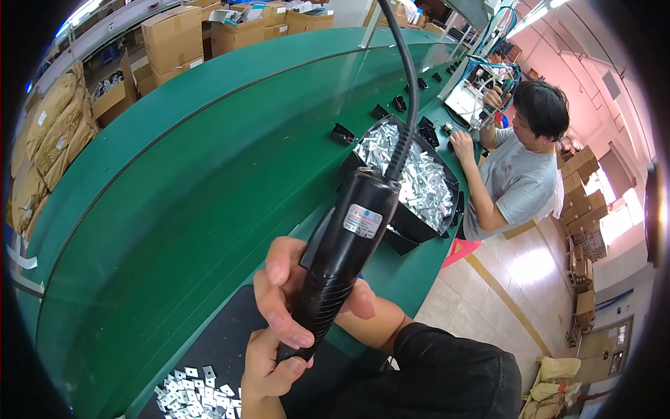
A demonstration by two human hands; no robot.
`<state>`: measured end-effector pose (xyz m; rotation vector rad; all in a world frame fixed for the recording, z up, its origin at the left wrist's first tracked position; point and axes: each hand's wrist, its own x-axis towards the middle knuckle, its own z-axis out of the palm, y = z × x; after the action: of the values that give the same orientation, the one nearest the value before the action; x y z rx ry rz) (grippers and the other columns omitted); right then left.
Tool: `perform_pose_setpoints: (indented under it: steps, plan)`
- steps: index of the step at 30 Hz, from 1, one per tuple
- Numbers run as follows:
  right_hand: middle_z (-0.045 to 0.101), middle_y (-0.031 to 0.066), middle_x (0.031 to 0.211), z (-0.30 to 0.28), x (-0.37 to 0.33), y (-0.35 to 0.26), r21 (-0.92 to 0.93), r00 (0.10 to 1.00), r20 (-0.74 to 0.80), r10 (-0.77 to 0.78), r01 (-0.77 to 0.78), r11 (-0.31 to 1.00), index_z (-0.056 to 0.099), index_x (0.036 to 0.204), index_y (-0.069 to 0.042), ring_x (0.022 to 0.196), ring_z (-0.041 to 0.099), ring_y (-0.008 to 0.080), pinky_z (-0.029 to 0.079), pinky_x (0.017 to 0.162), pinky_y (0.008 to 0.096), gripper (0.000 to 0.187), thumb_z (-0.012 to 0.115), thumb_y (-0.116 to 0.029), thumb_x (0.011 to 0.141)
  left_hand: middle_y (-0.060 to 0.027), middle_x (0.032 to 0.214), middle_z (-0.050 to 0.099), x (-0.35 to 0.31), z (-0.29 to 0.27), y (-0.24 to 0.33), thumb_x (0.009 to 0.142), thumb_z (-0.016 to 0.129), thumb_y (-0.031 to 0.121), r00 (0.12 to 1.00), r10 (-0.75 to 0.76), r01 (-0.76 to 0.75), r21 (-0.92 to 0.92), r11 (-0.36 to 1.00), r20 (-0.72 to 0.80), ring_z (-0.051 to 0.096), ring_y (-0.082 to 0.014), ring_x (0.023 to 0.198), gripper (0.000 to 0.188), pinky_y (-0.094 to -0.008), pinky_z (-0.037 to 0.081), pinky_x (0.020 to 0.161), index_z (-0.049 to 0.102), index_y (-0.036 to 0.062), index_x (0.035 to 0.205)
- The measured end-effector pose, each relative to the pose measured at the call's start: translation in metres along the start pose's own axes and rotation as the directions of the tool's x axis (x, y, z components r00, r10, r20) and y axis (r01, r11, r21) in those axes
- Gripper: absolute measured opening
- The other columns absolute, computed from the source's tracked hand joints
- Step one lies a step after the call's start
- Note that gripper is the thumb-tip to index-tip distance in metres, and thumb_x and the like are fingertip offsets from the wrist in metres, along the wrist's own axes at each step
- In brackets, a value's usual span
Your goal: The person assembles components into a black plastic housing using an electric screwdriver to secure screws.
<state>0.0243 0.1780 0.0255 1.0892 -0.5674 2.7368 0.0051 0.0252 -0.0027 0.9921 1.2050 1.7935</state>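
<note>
Upright before me I hold a black corded electric screwdriver (335, 251), its cable end at the top and a small label on its body. My right hand (272, 297) is wrapped round the ribbed grip from behind, fingers on one side and thumb on the other. Lower down, my left hand (269, 366) is closed on the tool's bottom end, and the tip is hidden there. A heap of small silver metal plates (199, 398) lies on the dark mat (234, 328) left of my left hand.
Beyond the tool stands a black bin (405, 241) full of metal pieces. A green conveyor belt (188, 181) runs along the left. Several black parts (342, 134) lie near the bin. A co-worker (520, 167) in grey works farther along the bench. Cardboard boxes (172, 40) stand behind.
</note>
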Motion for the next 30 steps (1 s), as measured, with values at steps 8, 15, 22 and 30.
perform_pose_setpoints:
  steps: [8,15,22,30]
  plan:
    - [0.056,0.006,0.063,0.012,-0.004,-0.023,-0.222,0.978,-0.185,0.097,-0.138,0.965,0.039,0.114,0.008,0.057,0.059,0.0175,0.051,0.056,0.0303,0.057,0.069,-0.019,0.074,-0.0094,0.064,0.06,0.01,0.001,0.001,0.083,0.061,0.045,1.0,0.012,-0.012,0.068,0.998,0.0,0.056,-0.0139,0.05,0.048,-0.0244,0.042,0.045,0.055,-0.0023,0.085]
    - [0.055,0.0044,0.067,0.012,-0.008,-0.039,-0.283,0.995,-0.057,-0.078,0.059,0.957,0.036,0.121,0.004,0.06,0.057,0.015,0.047,0.058,0.0282,0.056,0.067,-0.015,0.077,-0.0062,0.066,0.061,0.015,-0.007,0.006,0.067,0.077,0.008,0.999,0.034,-0.031,0.368,0.929,-0.002,0.059,-0.0126,0.059,0.044,-0.0237,0.049,0.06,0.062,-0.0039,0.106]
    - [0.051,0.0047,0.063,0.011,-0.007,-0.035,-0.249,0.968,-0.179,-0.175,0.128,0.96,0.037,0.121,0.004,0.049,0.051,0.0122,0.044,0.048,0.0253,0.061,0.068,-0.015,0.072,-0.0086,0.07,0.066,0.015,-0.016,0.016,0.064,0.076,0.001,0.999,0.026,-0.007,0.498,0.867,-0.031,0.063,-0.0148,0.057,0.021,-0.0238,0.05,0.056,0.067,-0.0015,0.083]
    - [0.051,0.005,0.062,0.013,-0.003,-0.033,-0.213,0.971,-0.182,-0.154,0.113,0.97,0.038,0.121,0.004,0.048,0.05,0.0124,0.043,0.046,0.0258,0.061,0.067,-0.015,0.072,-0.0107,0.069,0.065,0.014,-0.014,0.015,0.064,0.075,0.003,0.997,0.072,-0.059,0.533,0.844,-0.004,0.063,-0.0214,0.057,0.013,-0.0263,0.048,0.052,0.064,0.0006,0.071]
